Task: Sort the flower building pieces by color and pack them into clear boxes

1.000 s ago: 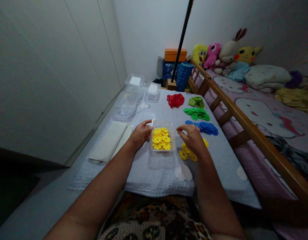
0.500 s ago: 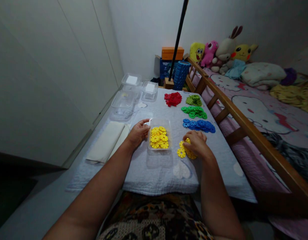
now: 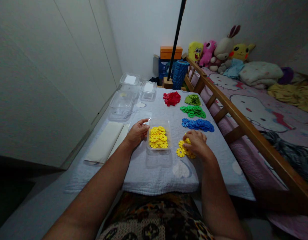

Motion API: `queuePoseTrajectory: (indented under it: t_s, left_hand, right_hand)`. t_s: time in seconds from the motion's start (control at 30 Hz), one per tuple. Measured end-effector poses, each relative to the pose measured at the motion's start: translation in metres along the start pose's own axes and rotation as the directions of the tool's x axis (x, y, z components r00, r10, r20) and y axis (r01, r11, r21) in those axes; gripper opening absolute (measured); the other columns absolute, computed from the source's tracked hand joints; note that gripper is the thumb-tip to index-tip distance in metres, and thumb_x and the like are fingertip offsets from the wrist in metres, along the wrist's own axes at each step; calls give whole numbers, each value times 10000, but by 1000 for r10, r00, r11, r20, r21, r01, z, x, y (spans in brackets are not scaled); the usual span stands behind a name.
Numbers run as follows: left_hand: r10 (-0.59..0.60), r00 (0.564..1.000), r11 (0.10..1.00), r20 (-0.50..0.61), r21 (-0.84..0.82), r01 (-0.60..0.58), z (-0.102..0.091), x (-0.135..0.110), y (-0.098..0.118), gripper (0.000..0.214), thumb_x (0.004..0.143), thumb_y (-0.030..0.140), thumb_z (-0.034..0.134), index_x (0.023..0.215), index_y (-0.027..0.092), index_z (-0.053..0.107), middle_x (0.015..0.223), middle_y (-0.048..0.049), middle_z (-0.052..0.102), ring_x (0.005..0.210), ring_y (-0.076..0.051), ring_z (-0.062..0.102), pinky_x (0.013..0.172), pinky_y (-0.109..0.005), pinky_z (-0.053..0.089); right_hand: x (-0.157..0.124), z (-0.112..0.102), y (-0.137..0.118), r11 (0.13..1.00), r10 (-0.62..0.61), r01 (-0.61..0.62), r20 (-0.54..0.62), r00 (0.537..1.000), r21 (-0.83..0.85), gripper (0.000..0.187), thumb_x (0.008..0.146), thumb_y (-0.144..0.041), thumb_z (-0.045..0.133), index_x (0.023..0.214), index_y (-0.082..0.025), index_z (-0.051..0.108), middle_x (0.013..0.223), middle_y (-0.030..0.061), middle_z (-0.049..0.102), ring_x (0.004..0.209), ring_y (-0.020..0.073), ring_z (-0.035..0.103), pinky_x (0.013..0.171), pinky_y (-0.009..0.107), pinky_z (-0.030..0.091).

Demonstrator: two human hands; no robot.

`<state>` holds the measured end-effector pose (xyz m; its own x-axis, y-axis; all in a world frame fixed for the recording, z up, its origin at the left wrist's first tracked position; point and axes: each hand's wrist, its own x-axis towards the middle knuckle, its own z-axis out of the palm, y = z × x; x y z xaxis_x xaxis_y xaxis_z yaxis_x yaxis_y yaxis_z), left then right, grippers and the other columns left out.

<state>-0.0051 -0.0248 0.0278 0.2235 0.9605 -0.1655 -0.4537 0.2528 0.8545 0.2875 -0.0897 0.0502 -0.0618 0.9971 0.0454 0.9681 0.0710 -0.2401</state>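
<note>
A clear plastic container (image 3: 159,121) with a pile of yellow snowflake discs (image 3: 158,136) in it stands in the middle of the table. My left hand (image 3: 138,132) grips its left side, thumb and fingers at the wall. Over to the right, my right hand (image 3: 195,141) is closed down on a small heap of loose yellow snowflake discs (image 3: 180,152). Its bent fingertips are among the discs, and the palm hides part of the heap. How many discs the fingers pinch is hidden.
Piles of blue (image 3: 197,124), green (image 3: 193,111), olive (image 3: 192,99) and red discs (image 3: 172,98) lie beyond my right hand. Clear containers (image 3: 122,100) stand at the back left, near a folded cream cloth (image 3: 104,141). A wooden bed rail (image 3: 234,125) runs along the right.
The whole view has shifted slightly. My left hand stays at the container, and my right hand's fingers have moved only a little among the yellow discs.
</note>
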Motion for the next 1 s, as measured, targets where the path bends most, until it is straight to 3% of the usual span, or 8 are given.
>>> queuePoseTrajectory:
  t_s: [0.27, 0.43, 0.57, 0.73, 0.87, 1.0]
  left_hand:
    - [10, 1000, 1000, -16, 7, -9, 0, -2, 0, 577, 613, 238, 857, 1148, 182, 648, 645, 70, 560, 494, -72, 505, 468, -179, 379]
    - [5, 1000, 1000, -6, 15, -5, 1, -2, 1, 589, 608, 254, 869, 1146, 182, 639, 617, 85, 529, 478, -71, 478, 460, -186, 377]
    - [9, 1000, 1000, -10, 27, -9, 0, -1, 0, 604, 614, 271, 867, 1164, 185, 633, 618, 87, 523, 475, -70, 471, 459, -189, 369]
    - [8, 1000, 1000, -6, 20, -8, -1, 0, -1, 588, 618, 268, 861, 1154, 185, 631, 610, 92, 509, 467, -66, 447, 450, -191, 353]
    - [13, 1000, 1000, -2, 5, -13, -1, 0, 0, 588, 606, 244, 859, 1143, 178, 627, 609, 100, 502, 454, -57, 424, 436, -187, 335]
    - [15, 1000, 1000, -3, 8, -15, 0, -1, 0, 599, 600, 238, 853, 1148, 176, 620, 623, 100, 513, 459, -55, 435, 439, -184, 338]
  right_hand:
    - [8, 9, -3, 999, 16, -13, -63, 998, 49, 84, 788, -225, 688, 850, -254, 736, 1067, 66, 674, 1087, 293, 515, 945, 422, 334]
    - [11, 5, -3, 978, 34, -19, -71, 997, 208, 69, 806, -236, 645, 842, -236, 704, 1046, 71, 668, 1074, 281, 539, 947, 406, 363]
    - [15, -3, -7, 917, 6, 57, -156, 988, 395, 67, 806, -274, 633, 779, -220, 662, 980, 55, 657, 1019, 253, 574, 963, 405, 383]
    - [22, -16, -31, 799, 30, 172, -324, 945, 576, 121, 815, -318, 646, 744, -222, 625, 840, 26, 637, 853, 212, 590, 850, 356, 438]
    - [28, -23, -61, 789, -75, 282, -369, 926, 546, 85, 841, -254, 628, 761, -225, 620, 821, 19, 666, 828, 198, 588, 852, 346, 430]
    - [37, -21, -86, 873, -205, 303, -277, 939, 381, 87, 843, -155, 622, 789, -218, 647, 858, 28, 704, 906, 216, 590, 910, 372, 376]
